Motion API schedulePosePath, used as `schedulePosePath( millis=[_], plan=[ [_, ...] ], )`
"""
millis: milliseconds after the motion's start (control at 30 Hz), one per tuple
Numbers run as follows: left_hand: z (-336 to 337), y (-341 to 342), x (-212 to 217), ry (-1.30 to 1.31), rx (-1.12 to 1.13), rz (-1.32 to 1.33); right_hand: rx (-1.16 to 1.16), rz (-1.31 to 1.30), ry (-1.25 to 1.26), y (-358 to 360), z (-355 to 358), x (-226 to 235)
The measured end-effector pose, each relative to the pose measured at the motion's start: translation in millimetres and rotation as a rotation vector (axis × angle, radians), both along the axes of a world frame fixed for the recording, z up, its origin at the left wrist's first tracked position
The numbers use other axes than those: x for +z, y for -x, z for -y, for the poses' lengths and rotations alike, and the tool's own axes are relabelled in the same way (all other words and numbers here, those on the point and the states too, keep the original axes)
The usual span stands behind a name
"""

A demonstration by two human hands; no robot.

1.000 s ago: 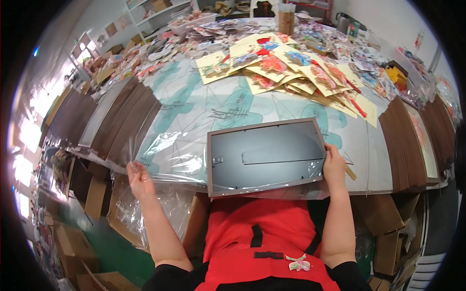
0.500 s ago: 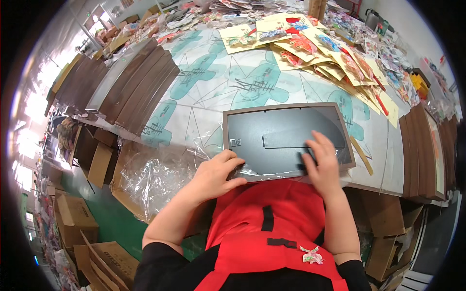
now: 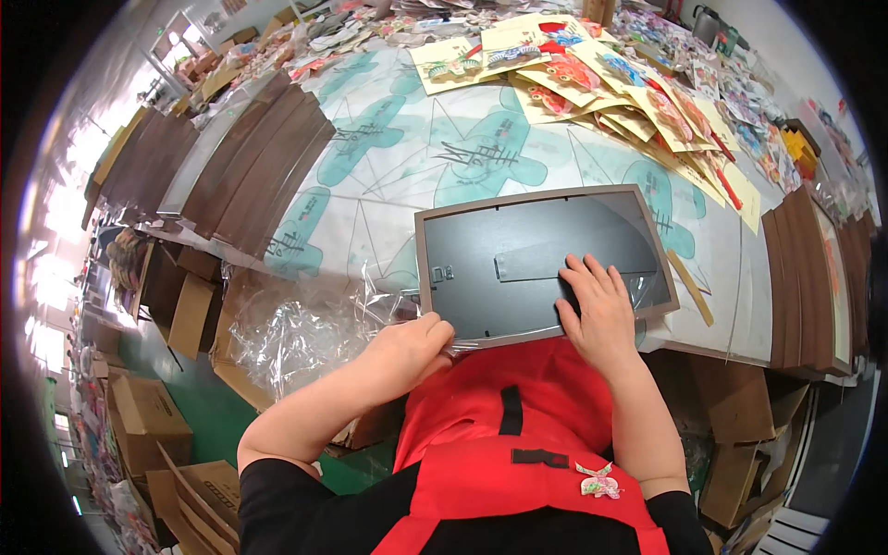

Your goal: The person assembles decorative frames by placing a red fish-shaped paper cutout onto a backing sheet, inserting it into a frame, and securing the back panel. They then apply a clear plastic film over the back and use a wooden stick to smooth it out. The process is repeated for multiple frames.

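A brown picture frame [image 3: 546, 199] lies face down at the table's near edge, its dark back panel [image 3: 462, 231] and long stand flap [image 3: 527, 266] facing up. My right hand [image 3: 599, 310] rests on the panel with its fingers stretched out, over the near end of the flap. At the frame's near left corner, my left hand [image 3: 407, 351] is closed in a pinch on clear plastic film [image 3: 462, 346], which runs along the near edge. The tips of its fingers are partly hidden.
Crumpled clear plastic [image 3: 287, 338] fills a cardboard box [image 3: 227, 347] at left. Brown frames [image 3: 250, 166] stand in rows on the left, with more frames [image 3: 791, 287] at right. Cream cards [image 3: 638, 111] are piled at the back right. A thin yellowish strip [image 3: 691, 289] lies beside the frame.
My left hand has slid left and nearer to me, closing at the corner. My right hand has settled flat on the back panel. The frame has shifted slightly left and turned a little.
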State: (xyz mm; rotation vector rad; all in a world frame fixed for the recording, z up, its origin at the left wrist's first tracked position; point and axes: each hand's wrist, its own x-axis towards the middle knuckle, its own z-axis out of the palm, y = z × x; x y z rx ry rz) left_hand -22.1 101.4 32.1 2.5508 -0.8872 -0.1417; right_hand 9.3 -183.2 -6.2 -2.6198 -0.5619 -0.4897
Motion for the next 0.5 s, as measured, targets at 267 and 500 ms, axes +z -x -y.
schedulePosePath(
  millis=[267, 500],
  plan=[
    [-0.7, 45.3, -55.6, 0.104, 0.044, 0.553, -0.027, -0.032, 0.022, 4.4, -3.2, 2.6],
    [6.5, 65.9, -124.0, 0.437, 0.246, 0.356, -0.023, -0.057, 0.038, 10.5, -7.9, 5.4]
  ],
)
